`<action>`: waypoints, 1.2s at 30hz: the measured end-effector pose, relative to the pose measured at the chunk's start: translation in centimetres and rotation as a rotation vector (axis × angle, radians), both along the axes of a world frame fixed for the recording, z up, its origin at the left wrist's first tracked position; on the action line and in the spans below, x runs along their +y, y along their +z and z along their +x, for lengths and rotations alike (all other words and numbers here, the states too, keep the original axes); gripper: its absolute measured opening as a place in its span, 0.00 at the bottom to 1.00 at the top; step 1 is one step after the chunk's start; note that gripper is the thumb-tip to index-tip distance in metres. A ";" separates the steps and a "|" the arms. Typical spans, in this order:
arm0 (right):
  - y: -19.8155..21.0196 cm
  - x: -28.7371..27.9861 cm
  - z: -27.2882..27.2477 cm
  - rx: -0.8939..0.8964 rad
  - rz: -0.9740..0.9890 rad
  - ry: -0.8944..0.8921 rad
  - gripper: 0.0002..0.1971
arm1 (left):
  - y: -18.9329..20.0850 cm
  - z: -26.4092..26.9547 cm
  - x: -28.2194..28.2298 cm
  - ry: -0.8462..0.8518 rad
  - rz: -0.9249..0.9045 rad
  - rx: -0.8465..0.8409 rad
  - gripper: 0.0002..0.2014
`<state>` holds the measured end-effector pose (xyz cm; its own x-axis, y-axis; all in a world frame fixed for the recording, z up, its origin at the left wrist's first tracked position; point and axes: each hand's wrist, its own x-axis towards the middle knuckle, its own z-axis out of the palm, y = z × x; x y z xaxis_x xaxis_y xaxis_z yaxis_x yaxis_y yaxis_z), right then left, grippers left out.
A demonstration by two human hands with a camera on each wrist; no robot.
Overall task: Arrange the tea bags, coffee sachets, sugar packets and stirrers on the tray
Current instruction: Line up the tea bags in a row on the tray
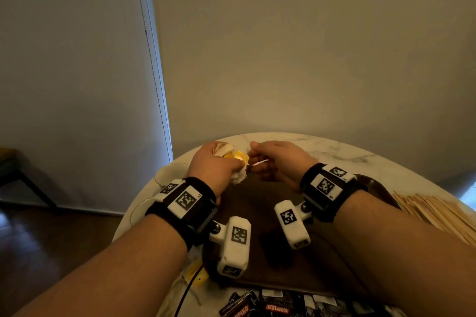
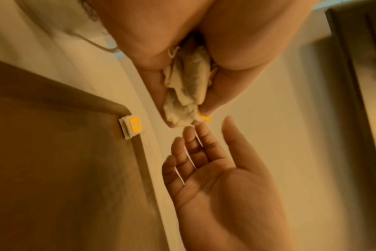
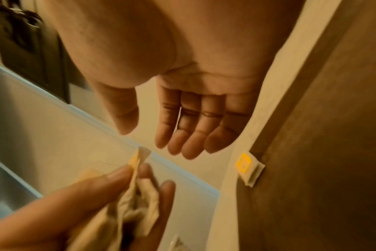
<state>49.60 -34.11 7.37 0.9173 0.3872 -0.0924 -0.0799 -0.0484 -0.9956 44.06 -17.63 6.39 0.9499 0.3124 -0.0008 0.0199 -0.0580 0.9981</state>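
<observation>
Left hand [image 1: 215,166] grip clenched round bunch of tea bags [image 2: 187,88], raised above far edge of dark tray [image 1: 257,203]. Right hand [image 1: 279,159] grip released, fingers [image 3: 189,132] straight, beside bunch. 1 tea bag [image 3: 248,167] lies at tray corner. Stirrers [image 1: 435,211] right on worktop [image 1: 322,147].

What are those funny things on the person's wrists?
Each bare forearm wears a wide black wristband carrying white blocks printed with black-and-white square code markers. A white boxy camera pod hangs from each band on a small metal joint. No sleeves, no gloves.
</observation>
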 end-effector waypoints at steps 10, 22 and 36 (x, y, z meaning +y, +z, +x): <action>2.3 0.0 -6.2 -0.205 -0.123 -0.041 0.04 | 1.2 -6.1 -0.8 -0.083 -0.276 -0.123 0.25; 4.2 -0.1 -7.4 -0.459 -0.063 -0.179 0.02 | 2.2 -7.2 1.2 0.046 -0.297 -0.111 0.09; 5.0 0.4 -7.2 -0.504 -0.119 -0.053 0.05 | 5.2 -6.2 1.7 -0.101 -0.114 -0.116 0.17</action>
<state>42.40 -33.69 12.41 0.8773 0.3528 0.3254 0.4027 -0.1721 -0.8990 37.85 -15.94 11.55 0.9721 0.2201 0.0812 -0.0964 0.0593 0.9936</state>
